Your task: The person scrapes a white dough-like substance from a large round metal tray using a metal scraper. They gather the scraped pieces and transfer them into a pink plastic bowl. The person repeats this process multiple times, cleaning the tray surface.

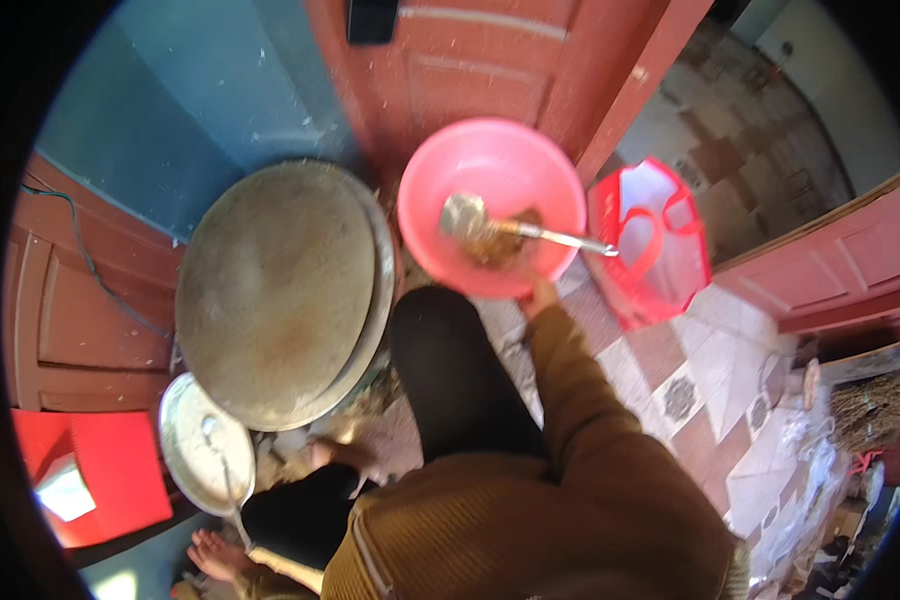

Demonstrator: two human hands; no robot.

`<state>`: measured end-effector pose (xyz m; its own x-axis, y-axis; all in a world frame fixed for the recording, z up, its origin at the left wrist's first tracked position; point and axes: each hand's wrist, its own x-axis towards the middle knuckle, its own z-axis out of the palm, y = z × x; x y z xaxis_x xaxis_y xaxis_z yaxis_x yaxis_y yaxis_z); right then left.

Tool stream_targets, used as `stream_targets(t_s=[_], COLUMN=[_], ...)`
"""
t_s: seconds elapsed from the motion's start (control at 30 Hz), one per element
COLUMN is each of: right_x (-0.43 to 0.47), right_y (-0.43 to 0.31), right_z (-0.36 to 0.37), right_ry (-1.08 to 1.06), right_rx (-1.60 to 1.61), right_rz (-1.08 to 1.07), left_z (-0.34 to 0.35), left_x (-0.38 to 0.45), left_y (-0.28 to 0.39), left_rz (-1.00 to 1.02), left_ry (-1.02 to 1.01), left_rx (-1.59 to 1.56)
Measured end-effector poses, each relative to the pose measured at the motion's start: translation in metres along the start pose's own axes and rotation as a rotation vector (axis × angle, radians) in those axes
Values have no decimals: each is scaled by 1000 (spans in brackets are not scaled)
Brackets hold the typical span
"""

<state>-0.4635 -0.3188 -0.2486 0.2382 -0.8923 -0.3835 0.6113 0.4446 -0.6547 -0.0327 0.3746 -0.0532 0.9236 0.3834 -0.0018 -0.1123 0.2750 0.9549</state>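
Observation:
My right hand grips the near rim of a pink plastic basin; its fingertips are blurred. Inside the basin are a brown mass and a ladle-like metal tool, whose handle reaches over the right rim. Down at the lower left, my left hand is spread, with nothing seen in it. It is near a wooden stick or handle and below a bowl of pale, batter-like liquid. A ladle rests in that bowl. Beside my knee lies a large round griddle plate.
A red and white bag stands right of the basin. Red wooden doors and a blue wall rise behind. A red box-like object is at left. Clear plastic lies on the tiled floor.

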Motion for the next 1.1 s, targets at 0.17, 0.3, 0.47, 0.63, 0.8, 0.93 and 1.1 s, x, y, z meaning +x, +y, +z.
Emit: stream_targets(t_s=[0.17, 0.3, 0.47, 0.63, 0.8, 0.93, 1.1], right_x=[-13, 9, 6, 7, 3, -20, -57], right_y=[-13, -6, 8, 34, 32, 9, -29], right_z=[39, 55, 87, 115, 114, 105, 70], right_ry=[221, 189, 212, 265, 102, -127, 17], right_rx=[70, 183, 154, 176, 223, 143, -98], right_rz=[226, 157, 129, 70, 74, 236, 494], left_z=[38, 58, 81, 86, 86, 83, 79], left_x=[-13, -26, -44, -49, -49, -52, -61], left_y=[34, 6, 9, 7, -2, -11, -10], left_rz=[138, 21, 50, 55, 39, 19, 16], left_ry=[106, 130, 134, 120, 112, 97, 118], left_rx=[74, 58, 74, 66, 45, 31, 3])
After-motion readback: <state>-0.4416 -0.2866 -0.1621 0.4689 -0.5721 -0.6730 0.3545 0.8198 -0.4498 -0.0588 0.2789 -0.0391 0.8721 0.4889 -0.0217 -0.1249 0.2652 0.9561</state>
